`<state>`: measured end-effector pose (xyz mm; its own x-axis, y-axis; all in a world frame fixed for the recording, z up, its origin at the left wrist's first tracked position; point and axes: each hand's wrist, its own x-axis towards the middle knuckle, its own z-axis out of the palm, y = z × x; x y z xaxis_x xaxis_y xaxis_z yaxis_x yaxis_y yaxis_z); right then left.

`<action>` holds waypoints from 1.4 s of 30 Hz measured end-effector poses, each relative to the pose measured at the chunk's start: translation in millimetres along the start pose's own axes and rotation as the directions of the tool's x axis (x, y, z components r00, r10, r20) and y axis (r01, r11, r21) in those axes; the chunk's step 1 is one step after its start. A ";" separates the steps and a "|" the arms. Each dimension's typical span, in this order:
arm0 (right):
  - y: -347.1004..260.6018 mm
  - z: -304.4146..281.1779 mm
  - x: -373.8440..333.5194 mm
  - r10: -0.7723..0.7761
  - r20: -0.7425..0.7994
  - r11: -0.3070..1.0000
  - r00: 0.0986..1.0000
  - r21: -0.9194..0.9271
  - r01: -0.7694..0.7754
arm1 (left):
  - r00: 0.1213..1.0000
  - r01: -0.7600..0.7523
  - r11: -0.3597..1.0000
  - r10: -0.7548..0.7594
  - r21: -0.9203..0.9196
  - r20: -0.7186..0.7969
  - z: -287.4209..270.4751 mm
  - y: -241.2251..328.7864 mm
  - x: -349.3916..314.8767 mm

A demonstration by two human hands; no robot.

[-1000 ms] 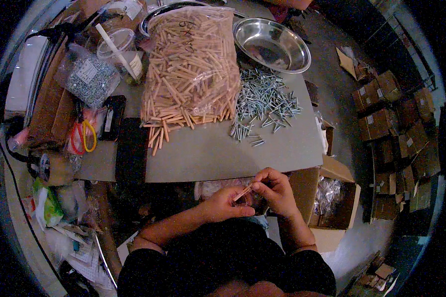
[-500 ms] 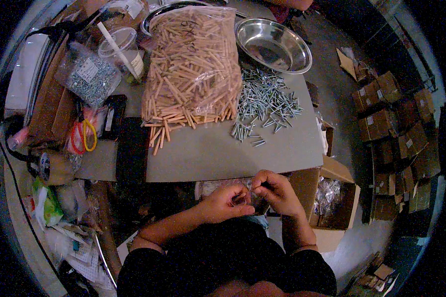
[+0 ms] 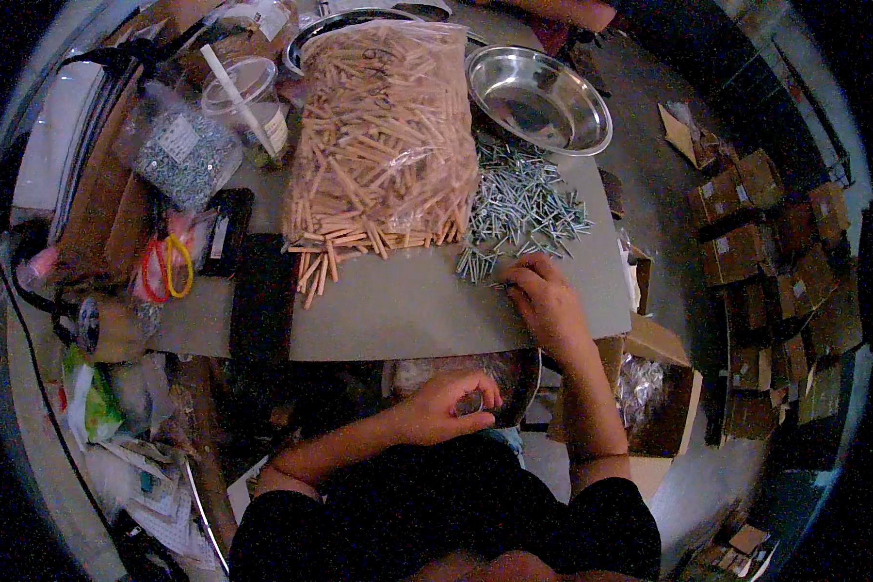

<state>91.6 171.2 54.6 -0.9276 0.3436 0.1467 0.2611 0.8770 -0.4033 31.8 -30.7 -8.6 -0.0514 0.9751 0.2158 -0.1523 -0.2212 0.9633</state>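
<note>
My right hand (image 3: 546, 303) reaches over the table, its fingers drawn together at the near edge of a pile of silvery screws (image 3: 529, 199). Whatever lies between those fingertips is too small to tell. Close to my body, below the table edge, my left hand (image 3: 446, 404) is curled, thumb and fingers forming a ring around something greyish that I cannot make out. Left of the screws lies a large clear bag of wooden dowels (image 3: 383, 136), with several dowels (image 3: 320, 267) spilling from its near end.
A steel bowl (image 3: 538, 102) stands behind the screws. To the left are a bag of small metal parts (image 3: 184, 150), a plastic cup (image 3: 252, 107), scissors with red and yellow handles (image 3: 167, 269) and a tape roll (image 3: 102, 325). Cardboard boxes (image 3: 737, 252) are stacked at right.
My right hand has left my left hand and moved forward to the screw pile. The left hand stays low near my body, its fingers still curled.
</note>
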 end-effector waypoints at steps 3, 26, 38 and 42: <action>5.0 3.1 2.1 -0.035 0.045 0.999 0.998 -0.033 0.036 | 0.997 0.071 0.997 -0.071 -0.018 0.006 -0.5 -1.8 -3.0; -6.1 -8.4 -29.0 0.096 -0.025 0.987 0.995 0.130 -0.092 | 0.973 0.230 0.971 -0.232 -0.059 -0.016 2.3 -28.6 -4.0; -28.2 -14.2 -28.2 0.151 0.071 0.987 0.986 -0.057 -0.148 | 0.884 0.420 0.674 -0.455 -0.607 0.108 16.4 -79.5 17.3; -35.1 -5.6 -26.5 0.182 0.078 0.979 0.980 -0.105 -0.173 | 0.924 0.342 0.719 -0.376 -0.605 0.076 14.2 -64.3 20.4</action>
<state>108.6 133.2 69.9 -0.8826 0.4701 0.0001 0.4445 0.8346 -0.3253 54.5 3.6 -63.8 0.0850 0.9850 -0.1504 -0.7240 0.1647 0.6699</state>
